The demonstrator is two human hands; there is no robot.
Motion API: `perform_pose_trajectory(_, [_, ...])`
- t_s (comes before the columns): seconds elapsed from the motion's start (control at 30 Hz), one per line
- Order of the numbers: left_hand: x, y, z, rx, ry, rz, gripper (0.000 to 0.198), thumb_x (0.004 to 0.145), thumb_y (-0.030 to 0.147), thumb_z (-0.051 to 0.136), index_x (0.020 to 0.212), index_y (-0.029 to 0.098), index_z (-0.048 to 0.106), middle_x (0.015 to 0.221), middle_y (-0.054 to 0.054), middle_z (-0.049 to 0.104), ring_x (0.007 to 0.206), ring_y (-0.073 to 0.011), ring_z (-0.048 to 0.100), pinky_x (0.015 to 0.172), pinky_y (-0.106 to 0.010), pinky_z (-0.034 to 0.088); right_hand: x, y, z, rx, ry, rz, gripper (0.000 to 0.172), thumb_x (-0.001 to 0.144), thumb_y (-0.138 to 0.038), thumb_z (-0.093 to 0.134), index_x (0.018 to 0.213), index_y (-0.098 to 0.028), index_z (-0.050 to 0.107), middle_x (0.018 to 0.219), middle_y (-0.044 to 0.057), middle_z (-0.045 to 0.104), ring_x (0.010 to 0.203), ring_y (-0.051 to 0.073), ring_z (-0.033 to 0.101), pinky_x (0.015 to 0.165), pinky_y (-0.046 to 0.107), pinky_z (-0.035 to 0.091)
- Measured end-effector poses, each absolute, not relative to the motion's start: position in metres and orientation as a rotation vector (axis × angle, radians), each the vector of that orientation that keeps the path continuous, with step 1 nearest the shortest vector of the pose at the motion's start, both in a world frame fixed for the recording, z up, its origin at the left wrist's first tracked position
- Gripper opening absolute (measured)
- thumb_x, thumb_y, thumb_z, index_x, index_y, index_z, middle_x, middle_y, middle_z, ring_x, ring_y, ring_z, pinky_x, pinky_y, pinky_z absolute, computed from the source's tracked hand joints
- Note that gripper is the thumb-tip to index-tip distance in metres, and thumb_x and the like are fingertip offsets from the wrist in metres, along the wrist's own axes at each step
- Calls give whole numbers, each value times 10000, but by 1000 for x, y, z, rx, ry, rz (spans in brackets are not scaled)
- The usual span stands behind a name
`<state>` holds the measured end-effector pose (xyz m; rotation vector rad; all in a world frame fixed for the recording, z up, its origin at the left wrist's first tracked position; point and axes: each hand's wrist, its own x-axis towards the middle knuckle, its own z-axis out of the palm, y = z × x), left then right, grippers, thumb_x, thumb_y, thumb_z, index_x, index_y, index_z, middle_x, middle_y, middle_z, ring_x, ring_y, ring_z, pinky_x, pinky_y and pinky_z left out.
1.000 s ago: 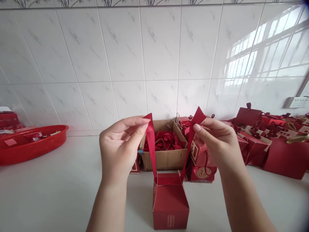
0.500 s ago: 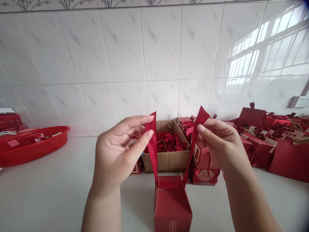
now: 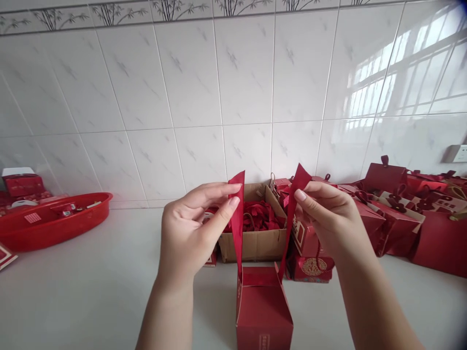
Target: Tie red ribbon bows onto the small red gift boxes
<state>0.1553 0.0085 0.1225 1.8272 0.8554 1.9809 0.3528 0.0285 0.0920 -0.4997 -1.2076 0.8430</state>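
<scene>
A red gift box (image 3: pixel 264 306) stands on the white counter (image 3: pixel 91 291) in front of me. A dark red ribbon (image 3: pixel 237 238) runs through its top, and both its ends rise from the two sides. My left hand (image 3: pixel 199 226) pinches one end between thumb and fingers, left of the box and above it. Over on the right, my right hand (image 3: pixel 330 214) pinches the other end the same way. Both ends are pulled upright, with pointed tips sticking out above the fingers. The box's lower front is cut off by the frame.
Behind the gift box, an open cardboard box (image 3: pixel 255 245) holds a heap of red ribbons (image 3: pixel 264 216). Several finished-looking red boxes (image 3: pixel 386 221) crowd the right side, near a wall socket (image 3: pixel 458 153). A red plastic basin (image 3: pixel 54 221) sits at left. A tiled wall (image 3: pixel 197 78) closes the back.
My left hand has come slightly right, bringing its ribbon end closer to the other one. The right hand has shifted a little left. The view has tilted slightly.
</scene>
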Motion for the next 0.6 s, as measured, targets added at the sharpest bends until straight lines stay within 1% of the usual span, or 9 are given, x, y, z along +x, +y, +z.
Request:
perform_pose_trajectory(0.07, [153,8,123,1853,866,1853,239,689,128,742,882,268,754,777,19,741,672,-96,667,590,-134,561,352,29,91,-505,-1200,852,73,747,-253,749,806,-253,707,594,-49,620,482,36,498,449,133,420])
perform_pose_trajectory(0.13, [150,8,124,1873,874,1787,254,680,124,747,890,268,756,815,12,745,704,-107,679,619,-145,576,352,29,91,-504,-1202,855,78,741,-260,753,807,-248,713,615,-40,637,499,45,513,460,142,439])
perform_pose_trajectory(0.27, [146,9,124,1887,867,1829,185,679,129,751,813,256,767,894,-2,743,790,-133,695,681,-168,590,351,26,93,-508,-1204,834,76,728,-255,760,786,-243,713,620,-37,639,500,57,519,460,161,451])
perform_pose_trajectory(0.43, [143,12,121,1960,870,1760,216,733,155,720,906,280,754,895,-4,748,802,-135,697,693,-173,587,351,24,94,-508,-1216,803,52,732,-251,753,744,-237,704,565,-46,597,495,66,512,465,175,453])
perform_pose_trajectory(0.6, [145,14,120,1963,845,1722,241,737,168,722,957,263,741,950,-16,746,828,-152,700,748,-220,600,349,25,94,-504,-1249,783,41,752,-256,737,783,-250,711,600,-43,612,506,55,512,476,158,458])
